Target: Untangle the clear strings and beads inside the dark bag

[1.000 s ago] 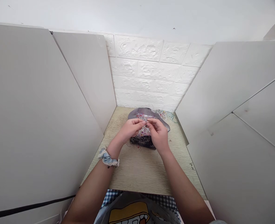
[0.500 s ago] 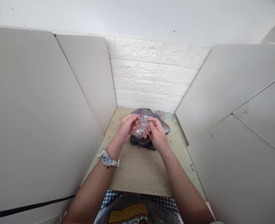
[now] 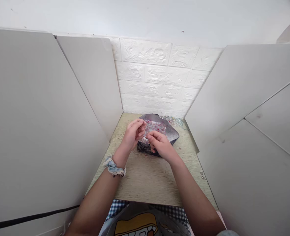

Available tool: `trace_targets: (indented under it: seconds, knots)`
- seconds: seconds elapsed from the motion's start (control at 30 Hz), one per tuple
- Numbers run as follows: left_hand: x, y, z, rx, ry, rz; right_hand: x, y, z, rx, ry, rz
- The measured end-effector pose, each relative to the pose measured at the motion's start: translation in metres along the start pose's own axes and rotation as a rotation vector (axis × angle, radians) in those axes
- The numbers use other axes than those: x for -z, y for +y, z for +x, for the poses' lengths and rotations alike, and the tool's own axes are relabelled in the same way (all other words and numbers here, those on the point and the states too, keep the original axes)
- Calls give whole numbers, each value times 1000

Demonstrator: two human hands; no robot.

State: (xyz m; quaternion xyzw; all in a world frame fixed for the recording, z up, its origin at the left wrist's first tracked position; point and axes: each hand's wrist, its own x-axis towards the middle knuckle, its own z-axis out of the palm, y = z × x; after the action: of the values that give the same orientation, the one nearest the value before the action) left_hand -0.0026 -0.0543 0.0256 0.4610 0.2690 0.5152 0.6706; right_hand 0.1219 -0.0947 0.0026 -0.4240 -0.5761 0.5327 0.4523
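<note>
A dark bag with a silvery lining (image 3: 173, 132) lies opened out on the small table, holding many tiny pink, white and clear beads (image 3: 157, 126). Above its left side is my left hand (image 3: 134, 133), thumb and forefinger pinched together, the other fingers curled. What it pinches is too small to make out. My right hand (image 3: 159, 144) is over the bag's front edge, close beside the left one. Its thumb and forefinger also meet in a pinch, and whatever is between them cannot be made out.
Strung beads (image 3: 176, 122) lie in a heap at the table's back right corner. Small shiny bits (image 3: 202, 175) rest near the right edge of the wooden table (image 3: 147, 183). Pale panels stand on both sides, with a white brick-pattern wall (image 3: 157, 72) behind.
My right hand has moved left and slightly down, nearer my left hand, uncovering more beads. My left hand has stayed almost in place.
</note>
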Motion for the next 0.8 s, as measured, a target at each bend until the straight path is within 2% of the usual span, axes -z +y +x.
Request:
trace_targets:
  seconds: [0.1, 0.17, 0.3, 0.4, 0.5, 0.63, 0.8]
  knots:
    - [0, 0, 0, -30, 45, 130, 3, -2, -1, 68, 87, -86]
    - [-1, -1, 0, -18, 51, 260, 4, -3, -1, 180, 194, -211]
    - [-3, -2, 0, 74, -41, 419, 7, -4, -3, 485, 342, -493]
    - [-5, -3, -1, 101, -122, 436, 8, -5, -3, 587, 378, -592]
    - [-6, -2, -2, 104, -147, 458, 9, -5, -2, 609, 430, -631]
    - [-6, 0, -3, 107, -151, 503, 9, -3, -1, 567, 460, -546]
    - [-4, 0, 0, 70, -40, 536, 8, 2, 2, 433, 479, -139]
